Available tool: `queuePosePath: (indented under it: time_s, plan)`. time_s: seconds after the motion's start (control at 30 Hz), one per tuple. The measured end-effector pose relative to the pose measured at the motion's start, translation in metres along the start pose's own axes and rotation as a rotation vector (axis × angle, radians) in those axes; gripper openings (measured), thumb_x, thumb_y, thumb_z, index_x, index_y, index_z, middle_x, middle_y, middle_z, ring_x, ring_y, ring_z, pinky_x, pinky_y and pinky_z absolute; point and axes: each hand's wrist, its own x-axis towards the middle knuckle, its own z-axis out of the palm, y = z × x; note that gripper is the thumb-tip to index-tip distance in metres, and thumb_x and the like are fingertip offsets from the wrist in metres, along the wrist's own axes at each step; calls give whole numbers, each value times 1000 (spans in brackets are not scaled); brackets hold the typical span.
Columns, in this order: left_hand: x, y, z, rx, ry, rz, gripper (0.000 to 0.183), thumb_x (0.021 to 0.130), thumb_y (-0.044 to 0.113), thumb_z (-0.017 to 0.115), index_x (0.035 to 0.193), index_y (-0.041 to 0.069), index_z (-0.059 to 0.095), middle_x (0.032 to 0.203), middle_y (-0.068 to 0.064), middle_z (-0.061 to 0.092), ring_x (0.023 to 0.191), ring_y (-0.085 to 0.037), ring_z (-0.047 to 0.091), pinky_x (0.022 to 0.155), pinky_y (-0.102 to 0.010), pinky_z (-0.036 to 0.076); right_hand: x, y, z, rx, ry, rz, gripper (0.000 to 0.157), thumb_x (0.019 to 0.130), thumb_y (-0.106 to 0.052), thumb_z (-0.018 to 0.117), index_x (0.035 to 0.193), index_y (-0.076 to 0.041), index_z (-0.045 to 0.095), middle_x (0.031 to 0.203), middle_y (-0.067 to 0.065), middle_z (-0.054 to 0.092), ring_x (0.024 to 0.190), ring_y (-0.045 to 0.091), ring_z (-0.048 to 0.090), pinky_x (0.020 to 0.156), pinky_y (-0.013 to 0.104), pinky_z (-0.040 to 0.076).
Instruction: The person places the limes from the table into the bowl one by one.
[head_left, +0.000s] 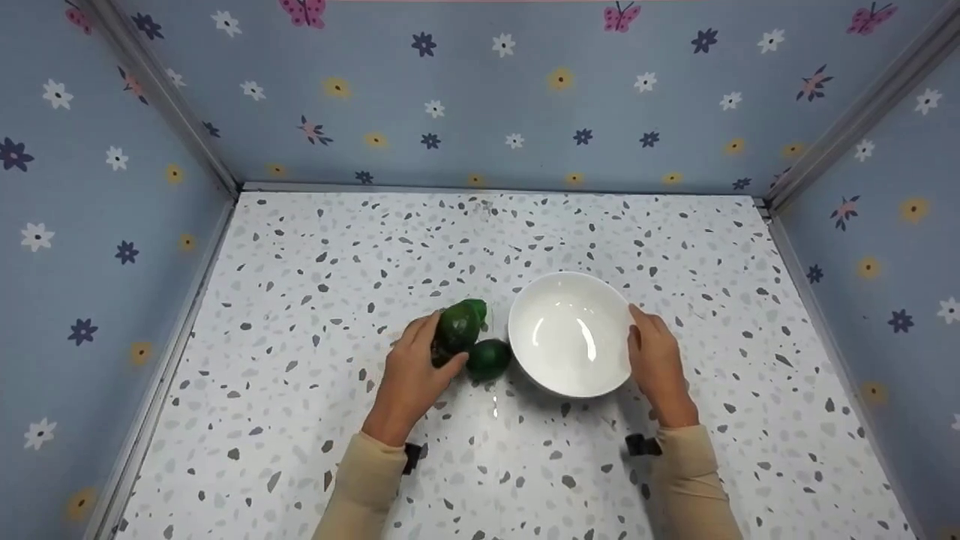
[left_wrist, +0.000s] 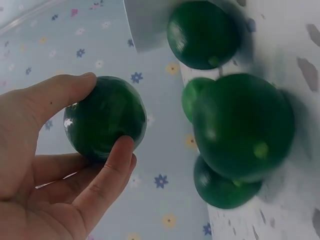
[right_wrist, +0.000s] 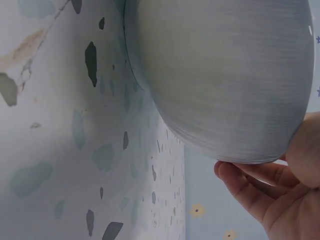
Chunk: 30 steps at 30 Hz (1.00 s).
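The work looks barely begun: the bowl [head_left: 566,330], right of centre, holds nothing. The left hand [head_left: 412,382] pinches one green fruit [head_left: 459,328] between its fingers, near what seem four other fruits [left_wrist: 245,127] (they overlap) on the tabletop [head_left: 300,405]; the right hand's [head_left: 660,367] fingers curl round the bowl's right side.

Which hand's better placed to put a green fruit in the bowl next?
Left, probably: the left hand grips a green fruit beside the white bowl, while the right hand holds the bowl's opposite side.
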Motion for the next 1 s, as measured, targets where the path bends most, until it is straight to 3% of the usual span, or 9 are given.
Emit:
queuePosePath:
  time_s: [0.2, 0.5, 0.83, 1.0]
  plan:
    - [14, 18, 14, -9, -75, 96, 73, 86, 27, 81, 143, -5, 49, 140, -23, 53, 128, -34, 52, 105, -42, 43, -1, 1, 1, 8, 0, 18, 38, 95, 10, 58, 133, 8, 58, 108, 26, 63, 100, 39, 64, 85, 46, 55]
    - [29, 35, 32, -6, -141, 212, 70, 86, 28, 81, 140, -5, 52, 136, -17, 57, 127, -27, 53, 106, -37, 42, 0, -1, 1, 24, -2, 22, 38, 95, 9, 58, 132, 8, 59, 109, 26, 63, 101, 40, 64, 85, 48, 55]
    - [46, 48, 53, -40, -263, 268, 69, 88, 27, 80, 141, -6, 51, 135, -17, 58, 124, -27, 56, 103, -34, 45, 1, 1, -1, 26, 20, 3, 37, 95, 9, 59, 132, 7, 60, 108, 25, 63, 99, 38, 65, 84, 46, 56]
    - [52, 56, 64, 5, -320, 290, 67, 88, 27, 79, 140, -5, 51, 133, -17, 58, 123, -27, 57, 103, -33, 44, 1, 1, -1, 17, 15, 13, 37, 95, 9, 59, 132, 7, 60, 108, 24, 63, 100, 38, 65, 84, 47, 55]
